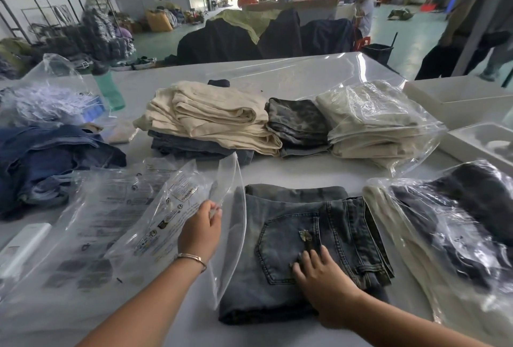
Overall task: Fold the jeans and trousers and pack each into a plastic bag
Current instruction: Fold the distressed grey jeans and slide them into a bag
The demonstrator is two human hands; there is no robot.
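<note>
A folded pair of grey-blue jeans (pixel 288 238) lies on the white table in front of me, back pocket up. My right hand (pixel 324 283) rests flat on the pocket with its fingers spread. My left hand (pixel 201 231) pinches the edge of a clear plastic bag (pixel 166 208) with printed warnings, lifted just left of the jeans; the bag's open edge overlaps the jeans' left side. Beyond them sits a stack of folded cream trousers (pixel 216 116) on darker jeans.
Bagged trousers lie at the right (pixel 449 224) and back right (pixel 377 121). Loose blue jeans (pixel 52 160) are heaped at the left, with a pile of flat bags (pixel 91 238) below them. A green bottle (pixel 109 91) stands at the back left. A person walks past at the far right.
</note>
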